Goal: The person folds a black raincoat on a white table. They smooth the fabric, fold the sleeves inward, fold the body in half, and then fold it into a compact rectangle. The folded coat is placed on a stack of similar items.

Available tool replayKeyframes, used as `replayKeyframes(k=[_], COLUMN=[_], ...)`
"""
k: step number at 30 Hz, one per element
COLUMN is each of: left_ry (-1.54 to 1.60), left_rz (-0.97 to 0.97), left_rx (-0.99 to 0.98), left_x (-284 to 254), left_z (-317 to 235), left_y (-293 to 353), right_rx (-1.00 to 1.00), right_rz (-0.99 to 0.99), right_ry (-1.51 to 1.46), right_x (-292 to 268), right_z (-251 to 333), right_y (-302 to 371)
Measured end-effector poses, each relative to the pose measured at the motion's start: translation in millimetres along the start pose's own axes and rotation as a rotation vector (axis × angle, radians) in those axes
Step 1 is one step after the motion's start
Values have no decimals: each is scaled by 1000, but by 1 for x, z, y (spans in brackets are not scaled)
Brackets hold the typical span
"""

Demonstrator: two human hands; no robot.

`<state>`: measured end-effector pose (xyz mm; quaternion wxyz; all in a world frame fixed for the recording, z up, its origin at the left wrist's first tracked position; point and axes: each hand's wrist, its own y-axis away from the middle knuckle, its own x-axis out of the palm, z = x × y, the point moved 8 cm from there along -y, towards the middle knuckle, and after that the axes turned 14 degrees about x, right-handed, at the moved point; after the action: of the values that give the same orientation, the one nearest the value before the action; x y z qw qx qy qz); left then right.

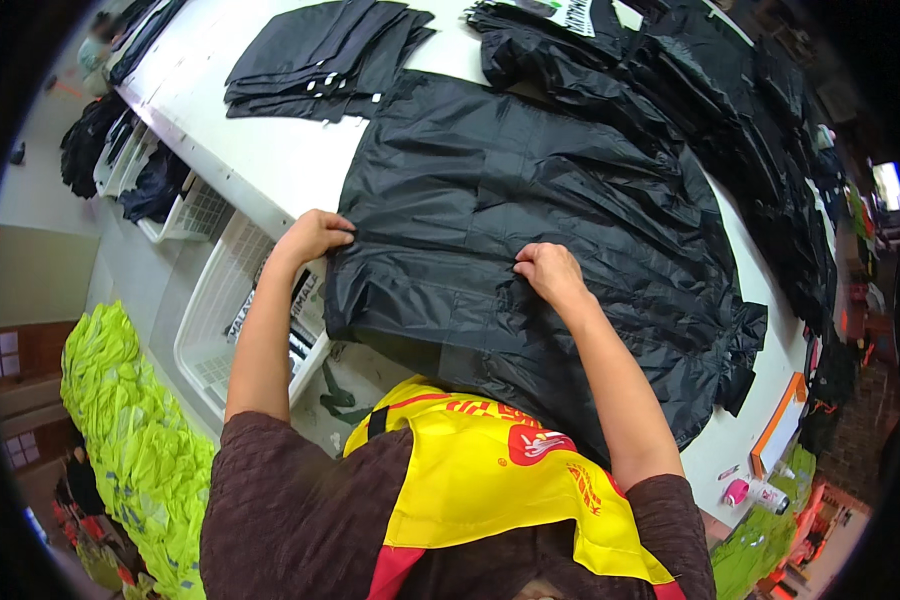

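Note:
A black garment of thin, shiny cloth lies spread and wrinkled across the white table, part of it hanging over the near edge. At its left edge my left hand is closed, thumb and fingers pinching the cloth. Near the garment's middle my right hand is closed too, with a fold of the same cloth between its fingertips. The fabric under both hands is partly hidden by my fingers.
A stack of black cloth pieces lies at the far left of the white table. More black garments are heaped along the far right. A white basket stands left of me, beside yellow-green cloth. A pink-capped bottle lies at right.

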<state>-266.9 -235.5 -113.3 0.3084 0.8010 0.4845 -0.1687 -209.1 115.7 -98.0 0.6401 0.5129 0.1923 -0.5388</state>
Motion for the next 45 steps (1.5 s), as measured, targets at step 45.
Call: replayKeyframes(k=[45], left_ry=[896], left_rz=[-285], left_rx=[363], left_x=[304], left_z=[-264], left_y=[121], right_rx=[-523], right_rz=[157], right_ry=[-410], right_x=[-99], right_z=[-169], right_y=[314])
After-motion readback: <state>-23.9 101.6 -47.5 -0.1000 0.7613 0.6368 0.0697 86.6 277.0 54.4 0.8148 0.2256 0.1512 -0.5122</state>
